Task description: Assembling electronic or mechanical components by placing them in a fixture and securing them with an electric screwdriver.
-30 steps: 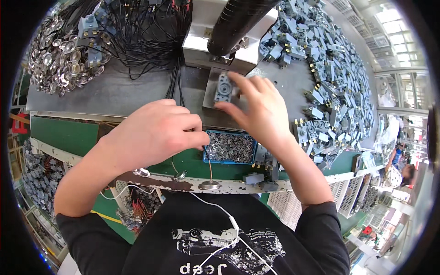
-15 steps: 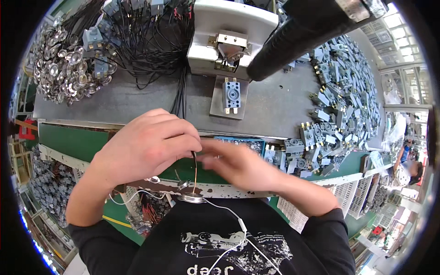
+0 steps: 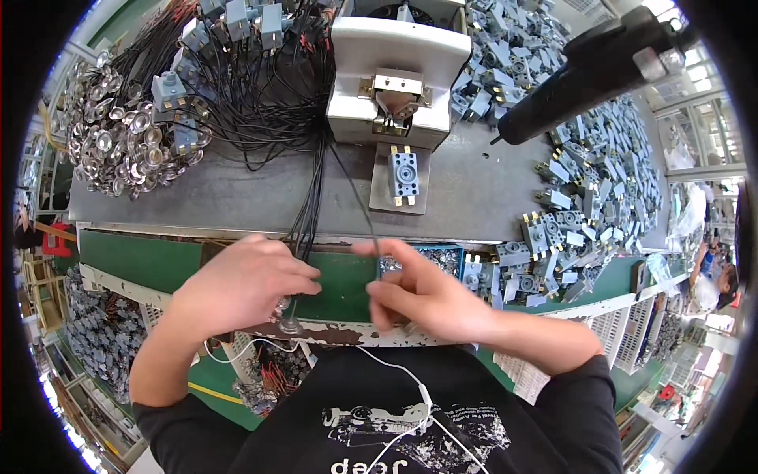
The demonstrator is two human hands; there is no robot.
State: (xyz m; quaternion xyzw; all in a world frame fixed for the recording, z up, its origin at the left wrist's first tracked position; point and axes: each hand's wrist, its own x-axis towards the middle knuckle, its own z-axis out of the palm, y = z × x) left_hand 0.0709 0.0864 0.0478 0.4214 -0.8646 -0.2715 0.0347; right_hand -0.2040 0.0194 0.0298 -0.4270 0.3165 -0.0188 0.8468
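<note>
My left hand (image 3: 245, 288) is closed, fingers bent around a thin wire. Round metal caps (image 3: 290, 325) hang just below its fingertips, and the palm side is hidden. To its right, my right hand (image 3: 422, 292) pinches a black wire (image 3: 352, 180) that runs down from the bundle beside the press. Some of its fingers are curled and slightly blurred. A blue-grey switch block (image 3: 405, 175) with a round centre and brass terminals stands on a metal plate (image 3: 424, 201) beyond the right hand, touched by neither hand.
A white bench press (image 3: 347, 118) stands at the back middle. A black electric screwdriver (image 3: 560, 91) hangs at the right. Metal caps (image 3: 118, 146) and black wires (image 3: 253, 110) are heaped at left, grey blocks (image 3: 584, 182) at right. A blue tray (image 3: 442, 257) of small parts sits behind the right hand.
My left hand has shifted left and down, the caps moving left with it. The right hand has come away from it, and a wire now stretches toward the right hand. The screwdriver appears farther right.
</note>
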